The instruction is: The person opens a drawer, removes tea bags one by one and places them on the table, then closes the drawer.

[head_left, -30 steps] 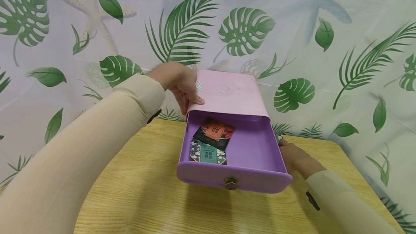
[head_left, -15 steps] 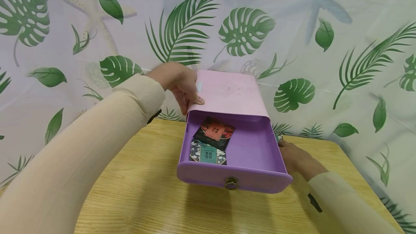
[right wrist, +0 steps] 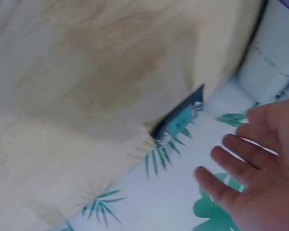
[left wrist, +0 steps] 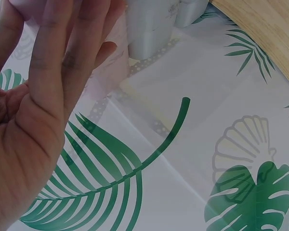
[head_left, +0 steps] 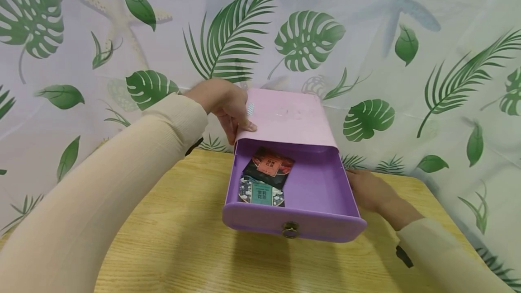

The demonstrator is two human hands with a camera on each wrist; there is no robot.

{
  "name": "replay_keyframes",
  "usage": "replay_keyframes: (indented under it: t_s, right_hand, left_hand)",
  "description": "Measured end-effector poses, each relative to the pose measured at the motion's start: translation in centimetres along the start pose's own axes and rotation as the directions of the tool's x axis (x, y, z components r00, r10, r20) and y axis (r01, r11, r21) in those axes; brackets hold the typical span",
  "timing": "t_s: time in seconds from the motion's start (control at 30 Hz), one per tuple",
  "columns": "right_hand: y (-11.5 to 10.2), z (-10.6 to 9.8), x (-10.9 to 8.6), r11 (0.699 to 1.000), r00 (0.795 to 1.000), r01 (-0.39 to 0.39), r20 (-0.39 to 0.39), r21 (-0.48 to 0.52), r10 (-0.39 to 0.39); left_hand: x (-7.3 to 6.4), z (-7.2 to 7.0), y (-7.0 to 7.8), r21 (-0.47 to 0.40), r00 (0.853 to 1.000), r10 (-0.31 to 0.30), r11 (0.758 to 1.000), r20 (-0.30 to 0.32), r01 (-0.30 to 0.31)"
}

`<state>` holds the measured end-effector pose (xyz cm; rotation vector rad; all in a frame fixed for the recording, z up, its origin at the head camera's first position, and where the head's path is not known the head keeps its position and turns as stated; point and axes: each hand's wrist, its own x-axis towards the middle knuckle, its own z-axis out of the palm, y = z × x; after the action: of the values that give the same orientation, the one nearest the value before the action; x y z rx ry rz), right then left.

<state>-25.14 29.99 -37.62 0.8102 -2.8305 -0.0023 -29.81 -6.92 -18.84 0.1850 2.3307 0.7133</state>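
My left hand (head_left: pixel 229 107) holds the near left edge of a pink drawer box (head_left: pixel 289 114), thumb on the top and fingers down the side. Its purple drawer (head_left: pixel 315 184) is pulled out, with a round metal pull (head_left: pixel 290 230) on the front. Inside lie two tea bag sachets: a black-and-red one (head_left: pixel 268 166) partly over a teal floral one (head_left: pixel 260 191). Beyond the drawer's right side is my right hand (head_left: pixel 372 193), its fingertips hidden in the head view. The right wrist view shows its fingers spread, apart from another teal sachet (right wrist: pixel 179 118) at the table's edge.
The wooden table (head_left: pixel 163 220) ends close to a leaf-print cloth (head_left: pixel 366 58) hanging behind it. Pale rounded forms (left wrist: pixel 151 29) stand near the box in the left wrist view. A similar white form (right wrist: pixel 267 60) shows in the right wrist view.
My right hand has shifted slightly, its forearm moving right. The bit of sachet seen past its fingertips is now hidden in the head view. The left hand, box and drawer look unmoved.
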Motion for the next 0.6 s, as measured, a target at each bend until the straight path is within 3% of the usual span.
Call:
replay_keyframes:
  t_s: [0.1,0.17,0.33,0.6]
  right_hand:
    - [-0.8,-1.6,0.1,0.999,0.989,-0.043,-0.14,0.014,0.044]
    - [-1.3,-2.8,0.2,0.998,0.963,-0.054,-0.265,0.019,0.058]
    - [-2.1,-5.2,0.3,0.999,0.845,-0.05,-0.532,0.016,0.05]
    - [-3.4,-7.8,0.5,0.998,0.702,0.058,-0.709,-0.038,-0.068]
  left_hand:
    - [0.1,0.0,0.0,-0.002,1.0,-0.001,1.0,-0.009,0.001]
    - [0.1,0.0,0.0,-0.002,1.0,-0.004,1.0,-0.006,0.004]
    - [0.0,0.0,0.0,-0.005,1.0,-0.005,1.0,0.001,0.005]
    - [-0.1,0.1,0.0,0.015,1.0,0.006,1.0,-0.006,-0.006]
